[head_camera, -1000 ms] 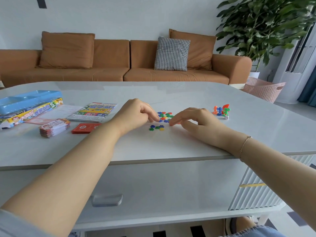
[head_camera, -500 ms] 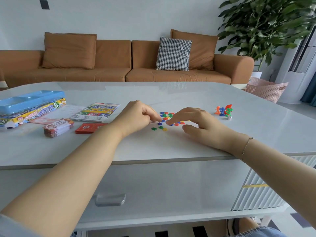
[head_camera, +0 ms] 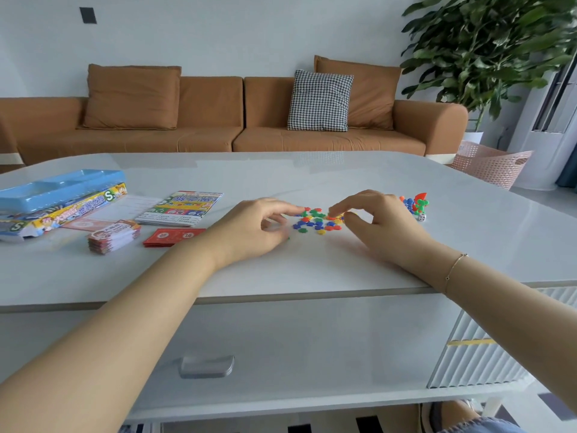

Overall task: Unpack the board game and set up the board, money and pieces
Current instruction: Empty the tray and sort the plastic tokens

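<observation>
White tabletop [head_camera: 312, 270], sofa [head_camera: 218, 132] beyond. Head view: small coloured tokens [head_camera: 317, 221] lie scattered at centre. Left hand [head_camera: 253, 229] at their 9 o'clock, fingers loosely apart, forefinger tip at the cluster's edge. Right hand [head_camera: 374, 223] at 3 o'clock, thumb and forefinger closing toward an orange token; whether it is gripped cannot be told. Pawns [head_camera: 415, 204] and die [head_camera: 421, 217] stand further toward 3 o'clock. Judgement: tokens light, rigid, prone to sliding; pinch singly by the edges.

hands [head_camera: 315, 226] spread apart; small coloured tokens [head_camera: 317, 220] now scattered wider between them (left fingers uncurled).
</observation>
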`<state>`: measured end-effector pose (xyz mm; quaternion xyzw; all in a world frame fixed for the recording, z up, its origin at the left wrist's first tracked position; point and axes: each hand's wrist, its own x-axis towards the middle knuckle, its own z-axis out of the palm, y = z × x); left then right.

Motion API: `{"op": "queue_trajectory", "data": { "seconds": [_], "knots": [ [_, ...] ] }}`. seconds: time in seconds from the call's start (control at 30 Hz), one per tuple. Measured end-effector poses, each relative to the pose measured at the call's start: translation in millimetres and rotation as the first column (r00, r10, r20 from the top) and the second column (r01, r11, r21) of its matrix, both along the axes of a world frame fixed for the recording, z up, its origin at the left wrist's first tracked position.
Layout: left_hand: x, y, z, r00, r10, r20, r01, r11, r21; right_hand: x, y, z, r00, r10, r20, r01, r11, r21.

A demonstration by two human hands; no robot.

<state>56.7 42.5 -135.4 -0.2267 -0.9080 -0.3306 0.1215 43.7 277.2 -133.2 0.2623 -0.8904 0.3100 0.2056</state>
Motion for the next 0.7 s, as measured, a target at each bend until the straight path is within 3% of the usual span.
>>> {"op": "queue_trajectory", "data": {
  "seconds": [0.07,0.2,0.37,0.53,0.7],
  "knots": [
    [0,-4,-4,0.999,0.020,0.038,-0.016,0.994,-0.109,-2,1,2,0.999,-0.052,0.018,0.053,0.996,-0.074],
    [-2,0,-2,0.974,0.181,0.136,-0.159,0.975,-0.155,-2,0,3,0.992,-0.110,0.057,0.117,0.982,-0.149],
    [-18,23,1,0.950,0.285,0.125,-0.189,0.848,-0.495,4,2,5,0.993,-0.099,0.056,0.108,0.978,-0.180],
    [-36,56,0,0.949,0.260,0.179,-0.159,0.884,-0.439,3,11,5,0.996,-0.088,-0.020,0.076,0.934,-0.348],
    [-43,76,0,0.977,0.137,0.164,-0.050,0.892,-0.449,-9,56,15,0.979,-0.186,-0.081,0.120,0.854,-0.506]
  ]
}}
